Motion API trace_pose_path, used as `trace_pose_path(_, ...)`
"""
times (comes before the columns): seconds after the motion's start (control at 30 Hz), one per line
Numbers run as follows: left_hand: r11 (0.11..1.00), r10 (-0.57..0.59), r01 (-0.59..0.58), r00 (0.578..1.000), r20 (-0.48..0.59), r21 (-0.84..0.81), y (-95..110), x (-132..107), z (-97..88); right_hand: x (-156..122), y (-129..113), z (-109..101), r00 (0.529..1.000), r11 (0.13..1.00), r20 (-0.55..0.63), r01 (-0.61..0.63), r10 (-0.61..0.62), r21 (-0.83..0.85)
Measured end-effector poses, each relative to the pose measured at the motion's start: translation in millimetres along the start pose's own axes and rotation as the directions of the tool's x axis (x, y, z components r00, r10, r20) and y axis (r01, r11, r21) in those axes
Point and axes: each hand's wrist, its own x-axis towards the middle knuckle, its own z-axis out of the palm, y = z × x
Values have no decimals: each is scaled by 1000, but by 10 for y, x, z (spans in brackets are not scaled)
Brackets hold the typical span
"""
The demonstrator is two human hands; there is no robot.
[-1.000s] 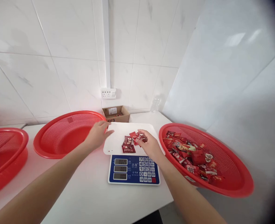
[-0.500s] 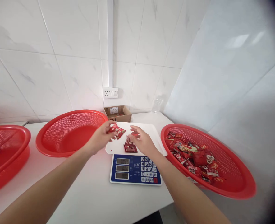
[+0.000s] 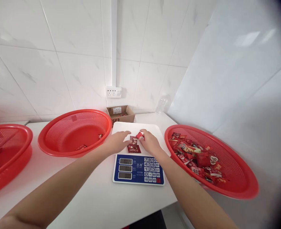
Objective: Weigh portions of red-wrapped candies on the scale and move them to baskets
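Observation:
My left hand (image 3: 117, 142) is over the left side of the white scale pan (image 3: 154, 128), thumb and fingers apart. Its fingertips are at the edge of dark red snack packets (image 3: 134, 148) that lie overlapping on the pan. On the other side, my right hand (image 3: 151, 143) pinches a small red-and-white packet (image 3: 140, 135) just above them. The blue front panel of the digital scale (image 3: 137, 170) faces me, with three displays on its left and a keypad on its right.
A red perforated basket (image 3: 75, 152) at left holds a few small packets; another red basket (image 3: 23, 152) is farther left. The red basket (image 3: 240, 187) at right holds a heap of packets. Behind the scale stand a cardboard box (image 3: 122, 118) and a clear plastic bottle (image 3: 161, 105).
The red packet my left hand held is gone from it, and packets now show in the near left basket. That hand is now beside the dark packets. My right hand still holds its packet.

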Motion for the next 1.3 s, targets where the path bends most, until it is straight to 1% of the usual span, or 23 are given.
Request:
trace_pose_path(0.07,999,23,-24,998,50,21,104,144,156,-21,28,-67,1000,998,7,-20,20,52)
trace_pose_path(0.1,999,22,-23,998,66,25,127,211,210,-39,44,-104,999,996,31,-23,21,85)
trace_pose_path(0.17,1000,5,-6,995,96,11,126,332,276,-90,65,-165,992,988,126,-11,-9,157)
trace_pose_path(0.23,999,-23,27,993,119,-30,89,424,298,-143,56,-185,967,973,241,30,-87,230)
trace_pose_path(0.27,997,-39,46,991,125,-59,66,455,296,-165,38,-178,953,966,274,63,-133,250)
trace_pose_path(0.33,989,-64,80,990,124,-128,14,480,265,-194,-19,-140,937,959,281,135,-205,249)
trace_pose_path(0.43,964,-101,119,991,89,-237,-74,413,158,-196,-119,-76,930,956,255,218,-264,196)
trace_pose_path(0.53,927,-157,161,987,37,-339,-172,242,38,-167,-168,-43,911,946,270,271,-312,178)
trace_pose_path(0.6,903,-198,182,980,1,-389,-216,100,4,-145,-160,-27,909,942,261,285,-324,177)
trace_pose_path(0.67,887,-219,185,975,-35,-422,-225,-30,25,-133,-141,-4,918,944,244,274,-313,183)
trace_pose_path(0.77,880,-196,146,979,-64,-451,-181,-147,121,-139,-132,37,935,953,227,232,-274,196)
trace_pose_path(0.87,868,-159,108,985,-64,-485,-137,-146,199,-155,-139,61,957,965,218,143,-192,221)
trace_pose_path(0.93,844,-160,102,985,-66,-527,-137,-102,216,-151,-125,56,974,964,179,88,-136,252)
trace_pose_path(1.03,763,-197,105,978,-75,-637,-167,-19,205,-118,-77,12,992,955,89,60,-89,291)
trace_pose_path(1.1,669,-228,108,971,-64,-736,-174,23,188,-96,-58,-35,997,936,41,50,-68,348)
trace_pose_path(1.13,606,-240,112,969,-48,-788,-167,35,181,-91,-61,-58,998,916,19,51,-63,397)
trace_pose_path(1.2,456,-243,129,970,16,-881,-125,37,174,-98,-92,-88,998,851,-14,60,-62,522)
trace_pose_path(1.27,301,-207,168,973,107,-939,-54,14,180,-122,-144,-91,997,790,-9,67,-77,610)
trace_pose_path(1.3,234,-177,191,972,152,-953,-15,-2,188,-138,-170,-84,996,776,3,67,-89,628)
